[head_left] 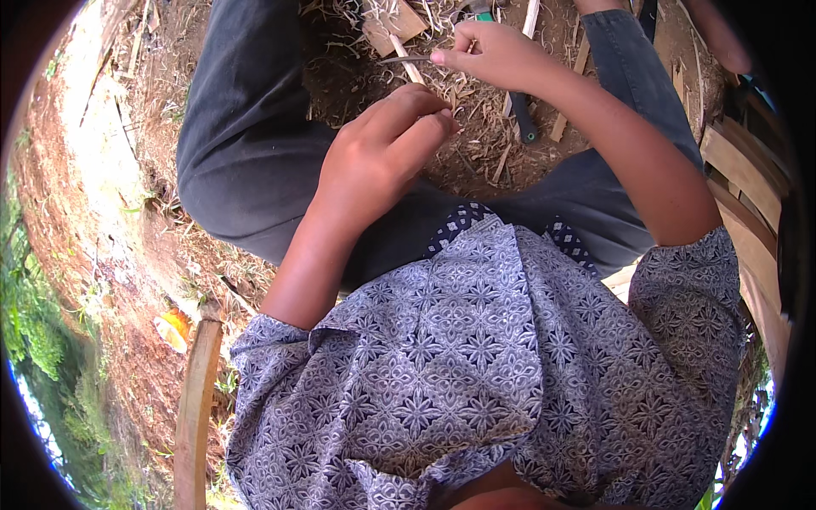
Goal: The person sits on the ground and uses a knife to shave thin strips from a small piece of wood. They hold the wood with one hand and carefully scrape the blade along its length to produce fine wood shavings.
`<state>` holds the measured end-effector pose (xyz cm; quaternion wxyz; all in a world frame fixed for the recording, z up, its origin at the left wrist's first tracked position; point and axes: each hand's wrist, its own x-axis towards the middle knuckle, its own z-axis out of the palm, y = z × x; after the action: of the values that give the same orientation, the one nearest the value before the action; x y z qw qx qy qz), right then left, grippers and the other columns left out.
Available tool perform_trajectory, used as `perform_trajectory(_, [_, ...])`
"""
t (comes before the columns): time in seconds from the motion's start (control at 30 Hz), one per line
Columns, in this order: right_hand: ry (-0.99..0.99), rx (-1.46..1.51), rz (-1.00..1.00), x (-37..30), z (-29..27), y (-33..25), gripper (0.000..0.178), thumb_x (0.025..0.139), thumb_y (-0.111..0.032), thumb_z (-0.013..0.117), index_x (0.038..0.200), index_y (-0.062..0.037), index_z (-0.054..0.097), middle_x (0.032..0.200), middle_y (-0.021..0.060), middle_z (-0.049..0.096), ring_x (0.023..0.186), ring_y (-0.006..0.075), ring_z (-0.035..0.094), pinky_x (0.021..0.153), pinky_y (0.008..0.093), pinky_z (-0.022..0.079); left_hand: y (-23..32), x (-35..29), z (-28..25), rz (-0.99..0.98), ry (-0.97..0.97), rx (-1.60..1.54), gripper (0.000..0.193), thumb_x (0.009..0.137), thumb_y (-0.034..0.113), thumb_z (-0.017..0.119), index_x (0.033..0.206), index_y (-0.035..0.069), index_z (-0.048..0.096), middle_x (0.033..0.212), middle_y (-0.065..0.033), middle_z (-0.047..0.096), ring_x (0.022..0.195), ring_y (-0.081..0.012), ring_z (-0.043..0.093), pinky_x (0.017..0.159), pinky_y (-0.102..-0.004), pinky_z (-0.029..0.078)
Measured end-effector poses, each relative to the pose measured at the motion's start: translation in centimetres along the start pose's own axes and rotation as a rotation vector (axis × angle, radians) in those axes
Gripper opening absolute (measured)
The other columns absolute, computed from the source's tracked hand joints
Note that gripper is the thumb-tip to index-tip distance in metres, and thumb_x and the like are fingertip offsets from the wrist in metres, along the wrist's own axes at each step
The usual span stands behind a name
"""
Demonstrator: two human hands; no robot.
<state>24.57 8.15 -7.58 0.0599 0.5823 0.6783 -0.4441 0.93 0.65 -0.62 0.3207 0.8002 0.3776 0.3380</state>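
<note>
My left hand (382, 153) is closed around the near end of a thin, pale wooden stick (412, 71). The stick points away from me, and its far end lies over a flat wooden block (403, 24) on the ground. To the right, my right hand (495, 56) is closed on a knife, its handle hidden inside the fist. The narrow knife blade (403, 59) reaches left across the stick; whether it bites into the wood is too small to tell.
Wood shavings (480, 140) litter the dirt between my bent legs. A dark-handled tool (524, 119) lies below my right wrist, and something green and metallic (483, 14) sits beyond that hand. Curved boards (748, 170) stand at right; a wooden post (197, 408) rises at lower left.
</note>
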Motion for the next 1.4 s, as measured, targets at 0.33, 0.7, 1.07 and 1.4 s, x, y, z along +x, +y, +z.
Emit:
perform_trajectory(0.33, [0.109, -0.065, 0.124, 3.8, 1.5, -1.3, 0.045, 0.085, -0.051, 0.075, 0.085, -0.0061, 0.071, 0.082, 0.0197, 0.072, 0.08, 0.0376, 0.071, 0.072, 0.0482, 0.054, 0.4, 0.2, 0.0, -0.027, -0.005, 0.015, 0.02, 0.078, -0.005, 0.078, 0.093, 0.002, 0.066, 0.099, -0.012, 0.072, 0.09, -0.0286, 0.075, 0.073, -0.0356, 0.062])
perform_trajectory(0.7, [0.069, -0.093, 0.12, 4.5, 0.6, -1.5, 0.052, 0.083, -0.057, 0.076, 0.082, -0.0054, 0.068, 0.08, 0.0191, 0.072, 0.075, 0.0366, 0.071, 0.07, 0.0465, 0.054, -0.3, -0.1, 0.1, -0.01, 0.03, -0.023, 0.022, 0.076, -0.01, 0.077, 0.093, 0.0, 0.066, 0.097, -0.0147, 0.071, 0.09, -0.0264, 0.076, 0.074, -0.0346, 0.064])
perform_trajectory(1.07, [0.003, -0.183, 0.125, 1.1, -2.5, -3.9, 0.056, 0.082, -0.061, 0.076, 0.083, -0.0062, 0.069, 0.084, 0.0208, 0.072, 0.08, 0.0375, 0.07, 0.071, 0.0465, 0.055, 0.3, 0.1, 0.0, -0.013, -0.018, 0.031, 0.021, 0.077, -0.009, 0.077, 0.092, 0.0, 0.065, 0.098, -0.0133, 0.072, 0.092, -0.0266, 0.076, 0.071, -0.0338, 0.063])
perform_trajectory(1.4, [-0.008, -0.299, 0.192, 6.9, 0.2, -3.3, 0.058, 0.084, -0.062, 0.068, 0.107, -0.0097, 0.078, 0.109, 0.0209, 0.075, 0.104, 0.04, 0.072, 0.091, 0.0516, 0.055, -0.2, 0.1, 0.2, -0.008, 0.024, 0.001, 0.019, 0.079, -0.009, 0.075, 0.093, 0.0, 0.066, 0.098, -0.0134, 0.072, 0.086, -0.024, 0.077, 0.07, -0.0324, 0.063])
